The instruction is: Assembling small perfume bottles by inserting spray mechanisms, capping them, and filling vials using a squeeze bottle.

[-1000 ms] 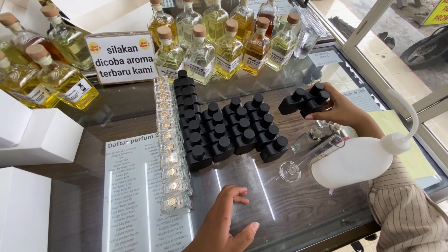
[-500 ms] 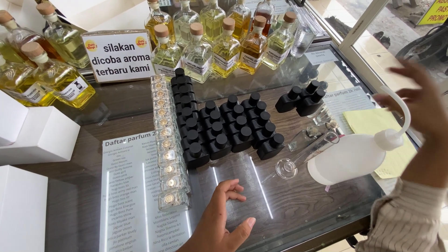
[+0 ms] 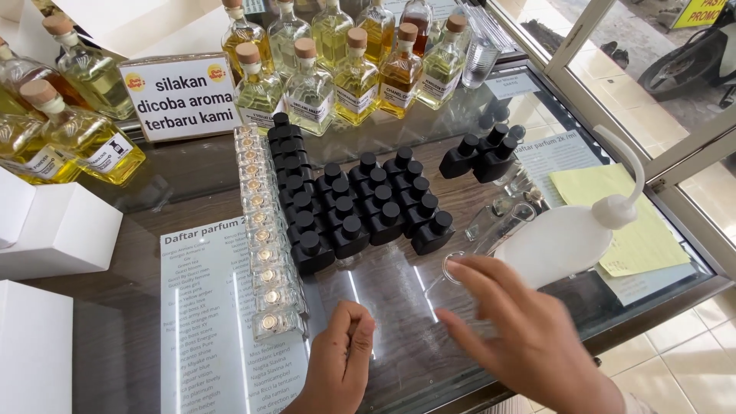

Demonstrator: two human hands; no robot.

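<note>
My left hand point(image 3: 343, 356) rests on the glass counter near its front edge, fingers curled, holding nothing. My right hand point(image 3: 521, 326) hovers open just right of it, fingers spread, fingertips close to a small clear glass funnel point(image 3: 454, 265) lying on the glass. Behind the hands stands a block of small black square bottles point(image 3: 360, 207) with black caps. A row of small clear bottles with gold tops point(image 3: 261, 230) runs along its left side. A separate little cluster of black bottles point(image 3: 481, 155) sits further right.
A white squeeze bottle with a bent spout point(image 3: 567, 238) lies at right beside clear glass vials point(image 3: 502, 215) and a yellow paper point(image 3: 629, 222). Corked bottles of yellow liquid point(image 3: 353, 65) line the back, with a white sign point(image 3: 184, 96). White boxes point(image 3: 54, 230) stand at left.
My right hand left the small cluster of black bottles at right, swung out past the squeeze bottle, and came down in front next to my left hand. The left hand curled slightly.
</note>
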